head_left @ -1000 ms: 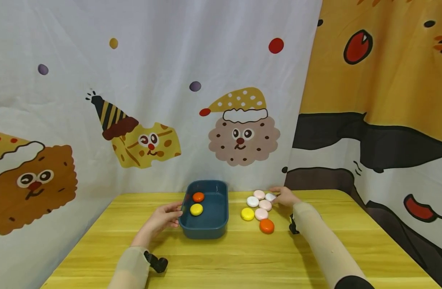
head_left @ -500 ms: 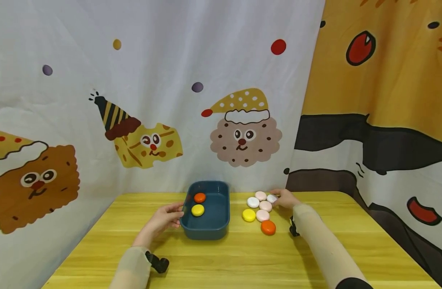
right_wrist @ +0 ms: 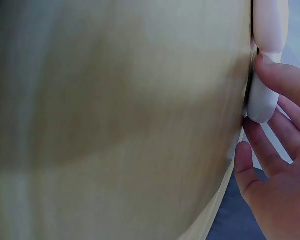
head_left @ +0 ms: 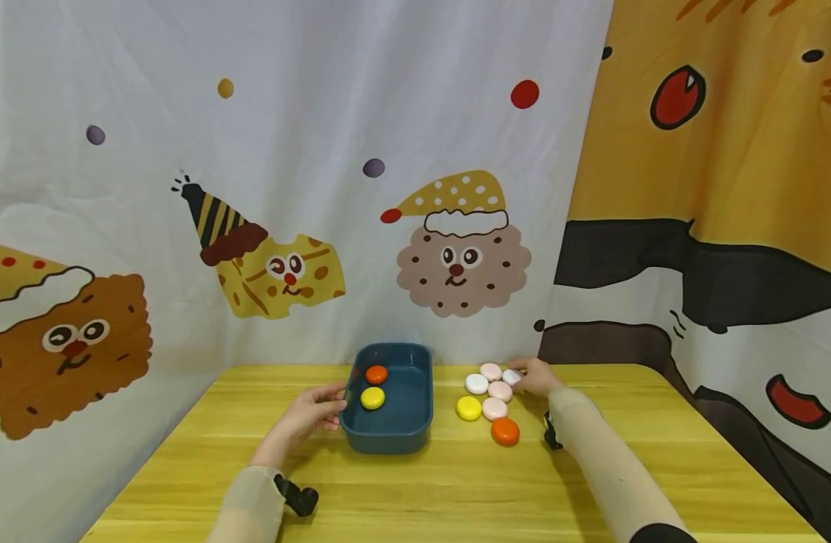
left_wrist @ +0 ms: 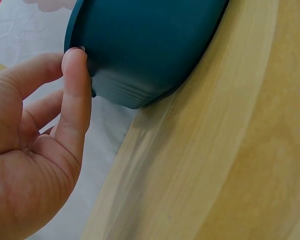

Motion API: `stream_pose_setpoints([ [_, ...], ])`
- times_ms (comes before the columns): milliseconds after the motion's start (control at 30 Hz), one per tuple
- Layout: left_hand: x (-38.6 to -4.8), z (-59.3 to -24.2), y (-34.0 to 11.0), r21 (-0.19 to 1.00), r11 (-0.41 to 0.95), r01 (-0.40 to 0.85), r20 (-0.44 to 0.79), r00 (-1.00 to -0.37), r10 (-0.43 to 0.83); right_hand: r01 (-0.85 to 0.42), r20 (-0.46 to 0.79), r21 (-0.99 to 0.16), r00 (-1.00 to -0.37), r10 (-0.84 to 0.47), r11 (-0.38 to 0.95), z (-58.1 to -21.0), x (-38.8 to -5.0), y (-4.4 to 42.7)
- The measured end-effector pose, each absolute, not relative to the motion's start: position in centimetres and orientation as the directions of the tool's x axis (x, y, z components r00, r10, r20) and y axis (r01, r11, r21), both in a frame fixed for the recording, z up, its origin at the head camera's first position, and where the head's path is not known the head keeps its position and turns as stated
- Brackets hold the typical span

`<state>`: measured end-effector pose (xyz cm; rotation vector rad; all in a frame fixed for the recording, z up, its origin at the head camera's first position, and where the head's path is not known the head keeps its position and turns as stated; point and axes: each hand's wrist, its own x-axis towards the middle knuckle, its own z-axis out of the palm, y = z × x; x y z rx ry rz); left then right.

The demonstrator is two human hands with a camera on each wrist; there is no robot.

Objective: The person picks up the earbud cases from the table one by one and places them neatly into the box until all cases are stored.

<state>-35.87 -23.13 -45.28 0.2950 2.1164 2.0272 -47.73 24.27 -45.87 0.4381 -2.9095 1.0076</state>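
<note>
My left hand (head_left: 311, 414) pinches the left rim of a dark teal bin (head_left: 388, 443), thumb on the near side and fingers behind, as the left wrist view shows. Inside the bin lie a glossy orange disc (head_left: 376, 375) and a yellow disc (head_left: 372, 398). On the right, my right hand (head_left: 536, 376) holds the edge of a white disc (right_wrist: 263, 102) between thumb and fingers. That disc still lies on the table, at the back right of a cluster. Touching or near it are pink discs (head_left: 500, 391), another white disc (head_left: 476, 384), a yellow disc (head_left: 468, 408) and an orange disc (head_left: 505, 431).
The wooden table (head_left: 402, 498) ends at the back against a printed white curtain (head_left: 286, 151). The bin stands close to that back edge. A gap of bare wood separates the bin from the disc cluster. A second printed curtain (head_left: 714, 188) hangs at the right.
The head view has shifted slightly. Both hands, the bin and the discs keep their places.
</note>
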Motion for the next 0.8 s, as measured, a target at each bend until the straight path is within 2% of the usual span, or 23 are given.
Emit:
stream_pose_setpoints([
  [200,-35.9,-45.3,-23.1,0.999,0.05,0.002,-0.011,-0.964,0.264,-0.279,0.139,-0.591,-0.959,-0.246,0.757,-46.0,-47.8,25.0],
  [800,-35.8,-45.2,-23.2,0.999,0.051,-0.003,-0.016,-0.962,0.274,-0.21,0.115,-0.652,-0.977,-0.179,0.728,-43.9,-47.2,25.4],
])
